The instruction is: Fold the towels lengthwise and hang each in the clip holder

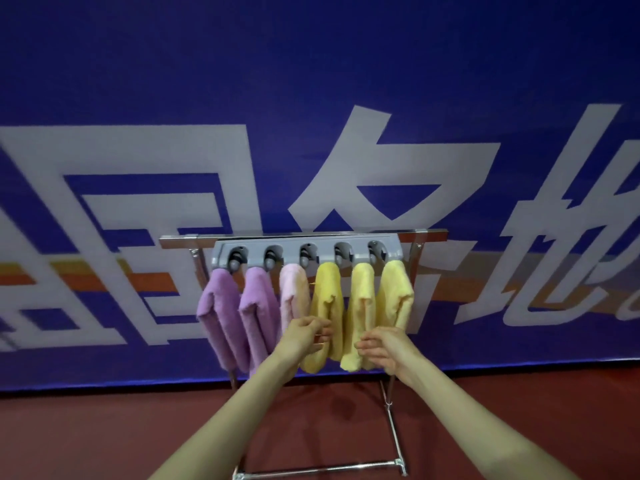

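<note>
Six towels hang from the clip holder. The left hand curls at a yellow towel; nobody can tell if it pinches. The right hand is loose, holding nothing. A hard tug could pull that towel loose.

Backdrop is one huge blue banner covering pretty much the whole wall, with giant white characters printed across it, a bit blurry. Down low an orange stripe runs behind the lettering, with a yellowish one just above it. The floor is dark red-brown with a faint sheen. A thin metal stand sits on it, just in front of the banner. Lighting's dim and pretty even.
</note>
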Action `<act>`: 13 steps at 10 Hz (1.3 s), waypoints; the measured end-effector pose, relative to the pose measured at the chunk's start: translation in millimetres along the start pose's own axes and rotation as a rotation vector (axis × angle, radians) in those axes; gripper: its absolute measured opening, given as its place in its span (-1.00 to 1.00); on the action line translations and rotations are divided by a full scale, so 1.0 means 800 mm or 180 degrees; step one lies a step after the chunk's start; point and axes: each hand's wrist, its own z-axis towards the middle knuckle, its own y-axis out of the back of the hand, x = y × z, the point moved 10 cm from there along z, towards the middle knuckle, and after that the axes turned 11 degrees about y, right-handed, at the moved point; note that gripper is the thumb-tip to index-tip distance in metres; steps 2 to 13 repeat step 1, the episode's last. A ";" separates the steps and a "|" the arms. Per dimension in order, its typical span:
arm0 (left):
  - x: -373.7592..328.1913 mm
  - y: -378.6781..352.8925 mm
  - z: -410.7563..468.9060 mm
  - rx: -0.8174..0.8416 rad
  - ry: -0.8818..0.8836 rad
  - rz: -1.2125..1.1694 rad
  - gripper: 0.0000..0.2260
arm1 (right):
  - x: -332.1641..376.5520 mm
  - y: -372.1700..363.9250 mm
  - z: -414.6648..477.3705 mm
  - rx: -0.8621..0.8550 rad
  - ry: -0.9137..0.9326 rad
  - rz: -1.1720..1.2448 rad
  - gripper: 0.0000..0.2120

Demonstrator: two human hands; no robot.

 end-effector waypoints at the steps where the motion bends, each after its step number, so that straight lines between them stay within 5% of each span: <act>1: 0.007 0.050 -0.031 -0.0050 0.0016 -0.0024 -0.82 | 0.010 -0.055 -0.028 0.0199 0.0078 0.0108 -0.84; 13: 0.007 0.050 -0.031 -0.0050 0.0016 -0.0024 -0.82 | 0.010 -0.055 -0.028 0.0199 0.0078 0.0108 -0.84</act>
